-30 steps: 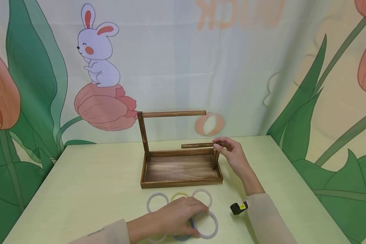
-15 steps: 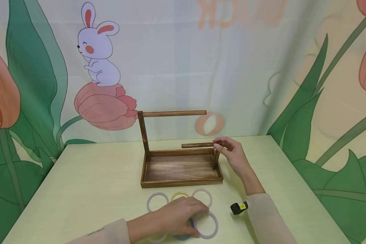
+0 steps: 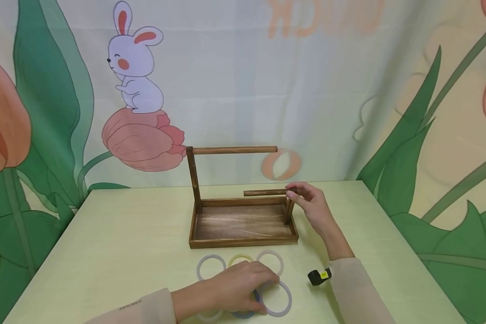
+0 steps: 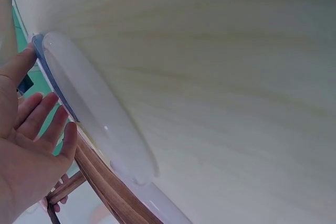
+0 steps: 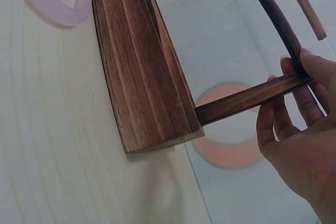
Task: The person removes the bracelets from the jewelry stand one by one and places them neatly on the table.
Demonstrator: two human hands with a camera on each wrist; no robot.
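Observation:
A dark brown wooden display stand (image 3: 243, 243) has a shallow tray base. Its tall left post carries an upper bar (image 3: 235, 150) pointing right; its short right post carries a lower bar (image 3: 263, 193) pointing left. My right hand (image 3: 313, 207) pinches the top of the short post (image 5: 247, 98) between thumb and fingers. My left hand (image 3: 236, 285) lies over several bangles, fingers loosely bent and spread. Its fingertips are right at the lilac bangle (image 3: 290, 299), and its thumb is by the blue bangle (image 3: 243, 315). The hand partly hides a yellow bangle (image 3: 241, 256).
Other bangles around the left hand are a greyish one (image 3: 199, 270), a pale pink one (image 3: 269, 252) and a whitish one (image 3: 210, 318). A small black block (image 3: 314, 277) with a yellow label sits by the right cuff. A printed curtain (image 3: 235, 90) hangs behind the table (image 3: 137, 234).
The head view has shifted slightly, so the scene sits a little further right. Both hands, the stand and the bangles keep their places relative to each other.

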